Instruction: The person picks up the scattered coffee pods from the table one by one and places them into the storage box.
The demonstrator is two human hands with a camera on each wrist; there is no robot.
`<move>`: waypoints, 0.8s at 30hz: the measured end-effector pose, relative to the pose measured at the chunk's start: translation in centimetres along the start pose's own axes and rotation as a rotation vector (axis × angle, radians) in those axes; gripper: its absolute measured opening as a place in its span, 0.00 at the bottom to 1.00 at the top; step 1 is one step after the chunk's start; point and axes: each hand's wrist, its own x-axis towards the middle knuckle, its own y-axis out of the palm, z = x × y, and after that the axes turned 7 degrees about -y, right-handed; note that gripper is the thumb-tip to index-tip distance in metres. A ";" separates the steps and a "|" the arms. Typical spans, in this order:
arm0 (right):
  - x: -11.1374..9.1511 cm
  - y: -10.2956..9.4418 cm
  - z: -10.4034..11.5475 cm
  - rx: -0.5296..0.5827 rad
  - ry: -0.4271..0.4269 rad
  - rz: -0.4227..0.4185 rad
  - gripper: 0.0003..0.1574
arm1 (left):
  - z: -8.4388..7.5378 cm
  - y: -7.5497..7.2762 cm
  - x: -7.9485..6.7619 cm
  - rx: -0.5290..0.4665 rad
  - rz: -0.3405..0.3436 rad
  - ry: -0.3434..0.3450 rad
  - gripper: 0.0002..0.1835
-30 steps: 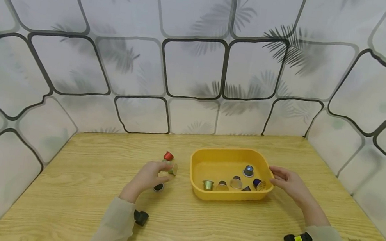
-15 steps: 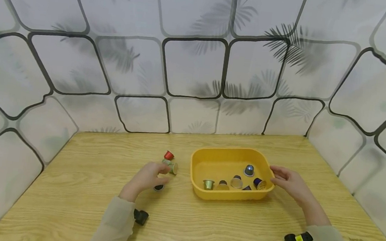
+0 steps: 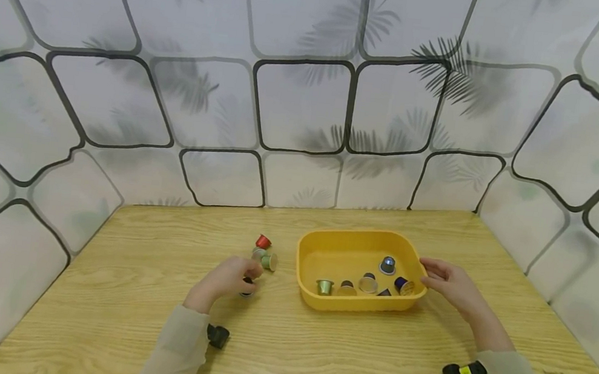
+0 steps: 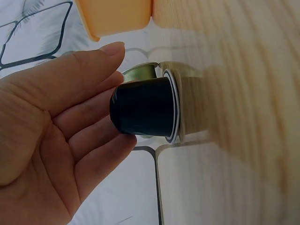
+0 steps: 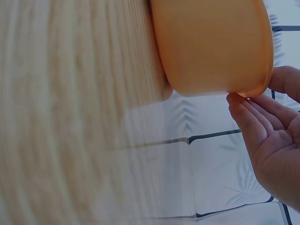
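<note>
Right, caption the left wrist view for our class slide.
Left hand beside a dark capsule, rim down on the table.

One yellow tray (image 3: 341,257), ten capsules (image 3: 387,266)

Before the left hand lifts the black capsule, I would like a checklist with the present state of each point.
1. Left hand at the black capsule: ok.
2. Thumb against it: not ok; a gap shows.
3. Capsule standing rim-down on the table: ok.
4. Fingers clear of the nearest green capsule: cannot tell.
5. Tray held at its rim by right hand: ok.
6. Bare floor in the tray: ok, toward the back.
</note>
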 end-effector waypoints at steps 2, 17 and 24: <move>0.0 0.0 0.0 0.002 -0.003 0.002 0.33 | 0.0 0.0 -0.1 -0.002 0.007 -0.011 0.13; 0.0 0.0 0.0 -0.006 -0.020 0.004 0.34 | 0.4 -0.3 -0.4 0.026 0.006 -0.100 0.18; 0.0 0.0 -0.1 0.007 -0.014 0.007 0.34 | 0.3 -0.6 -0.5 0.030 0.020 -0.088 0.17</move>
